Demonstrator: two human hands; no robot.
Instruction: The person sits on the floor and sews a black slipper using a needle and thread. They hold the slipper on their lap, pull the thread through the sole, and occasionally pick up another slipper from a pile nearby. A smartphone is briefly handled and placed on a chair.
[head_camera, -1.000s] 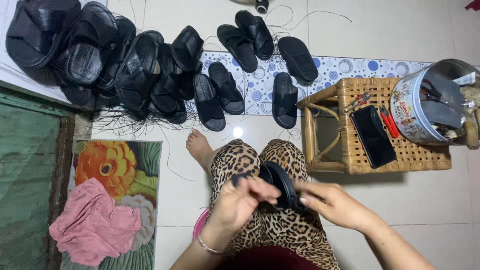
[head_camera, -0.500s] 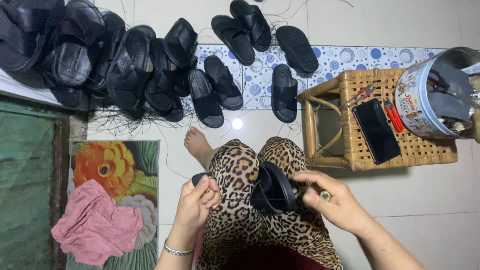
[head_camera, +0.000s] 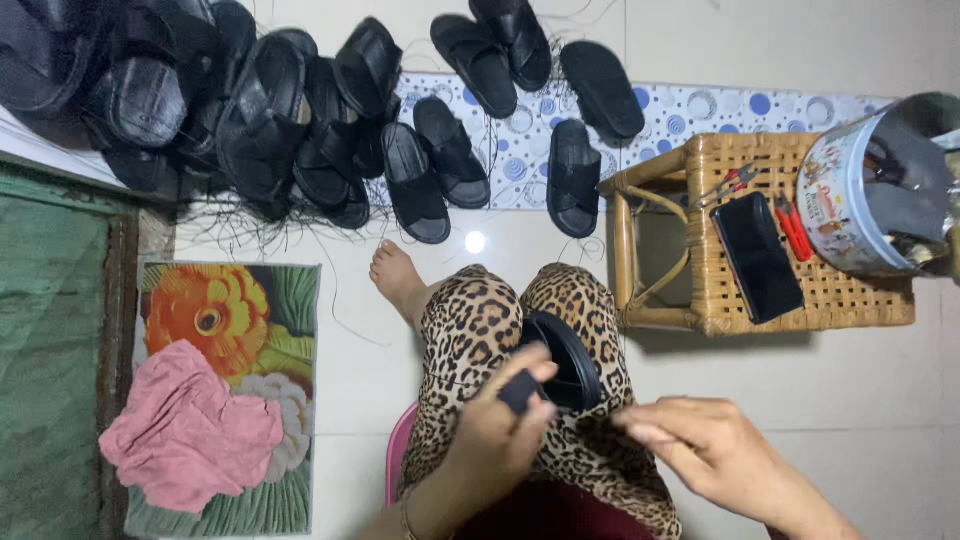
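The left hand (head_camera: 503, 425) pinched a small dark flat piece (head_camera: 519, 391) between thumb and fingertips, just beside the black rubber sandal (head_camera: 566, 358) that rested on the leopard-print lap (head_camera: 470, 330). The right hand (head_camera: 706, 450) hovered near, fingers loosely curled and holding nothing. A woven cane stool (head_camera: 850, 295) stood to the right, bearing 1 black phone (head_camera: 756, 256). A pink cloth (head_camera: 188, 440) lay on the flowered mat (head_camera: 290, 300).

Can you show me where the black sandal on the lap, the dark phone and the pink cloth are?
black sandal (head_camera: 570, 362): head view, on its curved strap.
dark phone (head_camera: 757, 256): head view, middle of its screen, on the wicker stool.
pink cloth (head_camera: 185, 438): head view, centre of the crumpled heap.
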